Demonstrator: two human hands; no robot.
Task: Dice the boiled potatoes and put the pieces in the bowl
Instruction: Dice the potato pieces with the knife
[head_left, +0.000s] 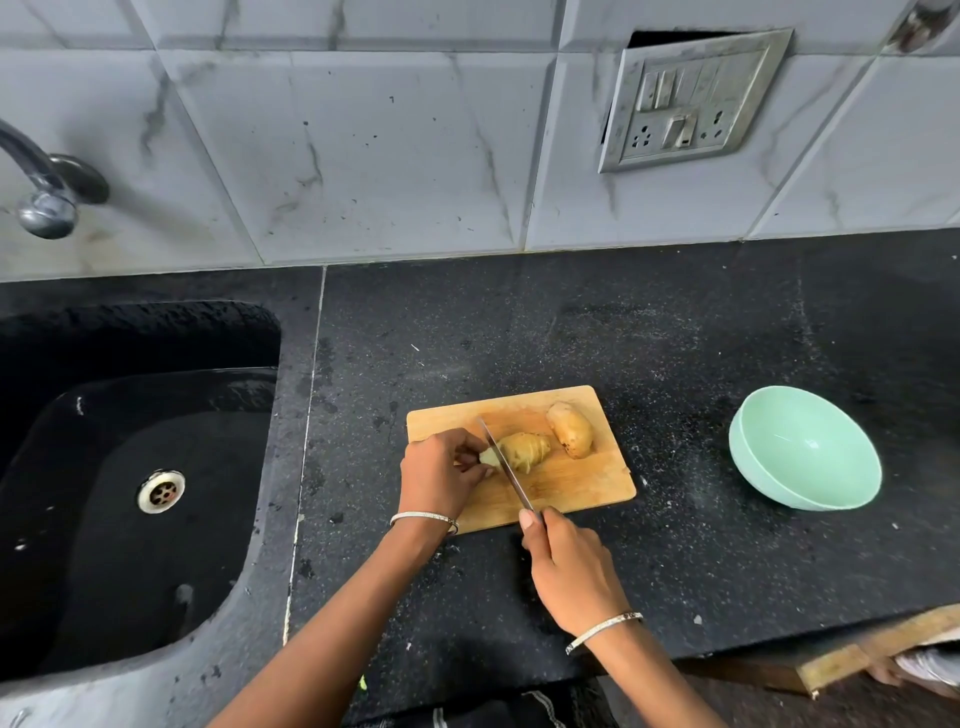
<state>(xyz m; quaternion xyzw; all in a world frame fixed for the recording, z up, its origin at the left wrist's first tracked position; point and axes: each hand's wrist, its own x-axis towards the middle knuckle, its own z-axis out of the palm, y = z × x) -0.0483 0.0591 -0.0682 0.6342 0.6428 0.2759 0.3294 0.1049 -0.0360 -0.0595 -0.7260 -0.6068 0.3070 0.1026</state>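
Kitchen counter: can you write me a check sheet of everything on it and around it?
Surface: black speckled counter, with a wooden cutting board lying on it.
Job's things: partly sliced potato and whole potato on the board; knife cutting into the sliced one; green bowl to the right, empty.
Clutter: small pale specks on the counter.
Hands: left hand holds the sliced potato's end; right hand grips the knife handle.
Cables: nothing seen.
Surroundings: black sink and tap to the left; switch panel on the tiled wall.
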